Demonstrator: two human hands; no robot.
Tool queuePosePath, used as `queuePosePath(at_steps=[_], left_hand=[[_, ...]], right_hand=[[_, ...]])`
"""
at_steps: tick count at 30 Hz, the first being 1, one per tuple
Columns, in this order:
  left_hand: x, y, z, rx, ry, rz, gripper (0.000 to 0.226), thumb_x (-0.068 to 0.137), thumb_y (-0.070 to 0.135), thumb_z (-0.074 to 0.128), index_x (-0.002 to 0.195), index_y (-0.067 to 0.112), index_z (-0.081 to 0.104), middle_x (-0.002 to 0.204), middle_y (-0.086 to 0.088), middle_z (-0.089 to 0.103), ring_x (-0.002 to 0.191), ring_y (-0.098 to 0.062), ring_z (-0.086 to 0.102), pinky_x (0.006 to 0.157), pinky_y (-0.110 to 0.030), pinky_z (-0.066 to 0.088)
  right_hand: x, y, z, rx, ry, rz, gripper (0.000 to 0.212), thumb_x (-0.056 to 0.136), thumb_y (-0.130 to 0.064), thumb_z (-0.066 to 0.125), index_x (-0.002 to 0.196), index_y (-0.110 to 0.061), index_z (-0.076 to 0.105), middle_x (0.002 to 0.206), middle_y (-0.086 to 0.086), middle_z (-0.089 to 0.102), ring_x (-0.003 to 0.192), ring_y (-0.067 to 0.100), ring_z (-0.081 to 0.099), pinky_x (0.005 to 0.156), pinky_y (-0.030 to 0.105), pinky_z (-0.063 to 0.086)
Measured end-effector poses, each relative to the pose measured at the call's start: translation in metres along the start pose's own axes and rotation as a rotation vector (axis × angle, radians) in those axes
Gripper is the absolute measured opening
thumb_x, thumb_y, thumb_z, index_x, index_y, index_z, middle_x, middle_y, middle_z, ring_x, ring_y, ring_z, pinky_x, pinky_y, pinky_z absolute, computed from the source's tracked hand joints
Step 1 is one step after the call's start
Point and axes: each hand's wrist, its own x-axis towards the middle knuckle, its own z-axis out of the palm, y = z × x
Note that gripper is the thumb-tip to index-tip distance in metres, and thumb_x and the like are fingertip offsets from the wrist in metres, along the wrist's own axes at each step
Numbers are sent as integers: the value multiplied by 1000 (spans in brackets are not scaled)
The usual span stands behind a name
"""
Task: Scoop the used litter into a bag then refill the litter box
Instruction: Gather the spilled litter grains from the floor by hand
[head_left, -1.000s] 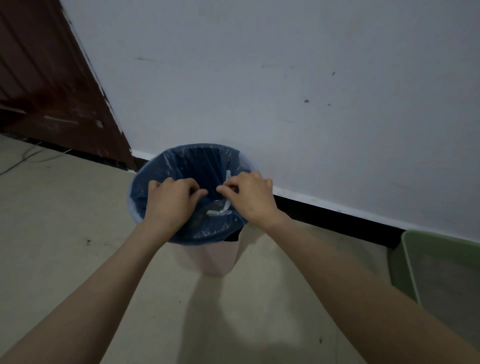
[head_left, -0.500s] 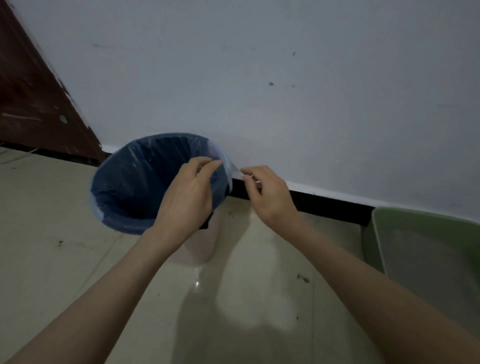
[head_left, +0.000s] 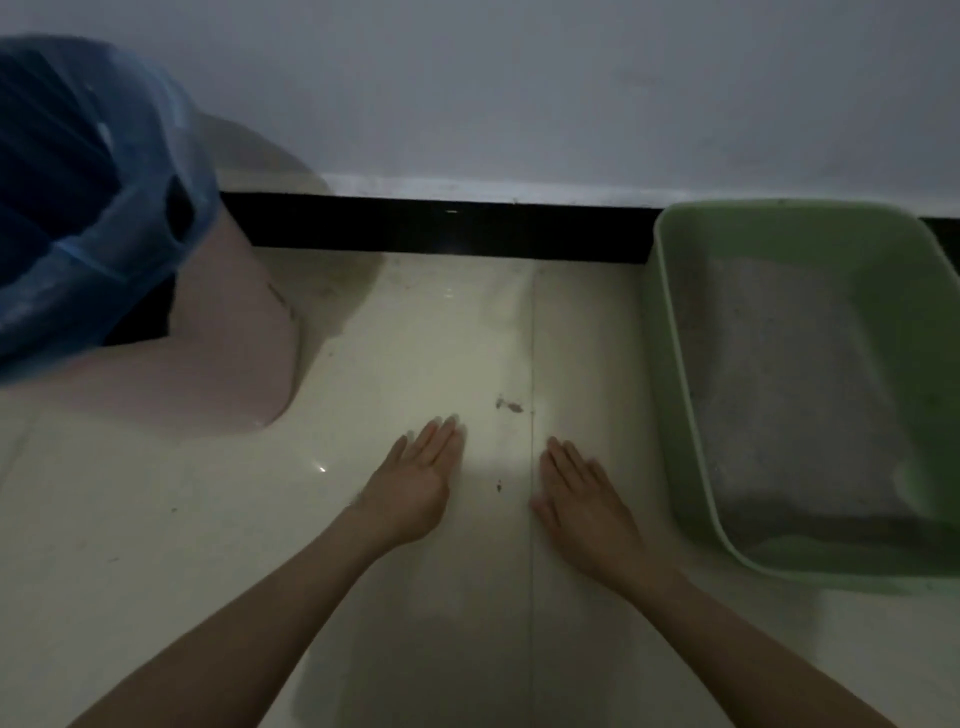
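Green litter box (head_left: 675, 364) w/ flat grey litter (head_left: 795, 384), blue-bagged bin (head_left: 234, 338) opp.

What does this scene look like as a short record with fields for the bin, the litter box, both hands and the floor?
bin: pale pink plastic waste bin lined with a blue plastic bag, far left
litter box: green plastic litter tray holding grey litter, right, by the wall
left hand: empty, fingers straight
right hand: empty, fingers straight
floor: cream tiles, a few dark specks

Green litter box (head_left: 675, 364) of grey litter (head_left: 800, 384); blue bag (head_left: 104, 218) lining bin.
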Motion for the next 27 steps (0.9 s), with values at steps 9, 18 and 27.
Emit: queuePosePath(at_steps=[9, 18, 27], left_hand=[[57, 13, 1, 87, 78, 133, 68, 88, 3, 21, 148, 15, -8, 156, 0, -16, 144, -17, -13, 114, -33, -9], [81, 4, 9, -283, 532, 169, 36, 88, 21, 49, 115, -2, 57, 114, -21, 59, 108, -36, 55, 98, -40, 45], [116, 21, -1, 215, 480, 17, 55, 85, 56, 35, 76, 6, 56, 77, -15, 56, 69, -30, 55, 51, -30, 41]], right_hand=[[52, 4, 6, -58, 147, -66, 78, 83, -47, -6, 149, -9, 15, 158, 3, 8, 146, 21, 7, 112, 40, -9], [60, 10, 13, 172, 343, 18, 57, 93, -28, 18, 142, -2, 34, 149, 13, 34, 140, 25, 29, 117, 35, 9], [53, 20, 26, -50, 380, 178, 55, 93, -30, 27, 142, -6, 36, 149, 10, 36, 139, 23, 32, 113, 41, 15]])
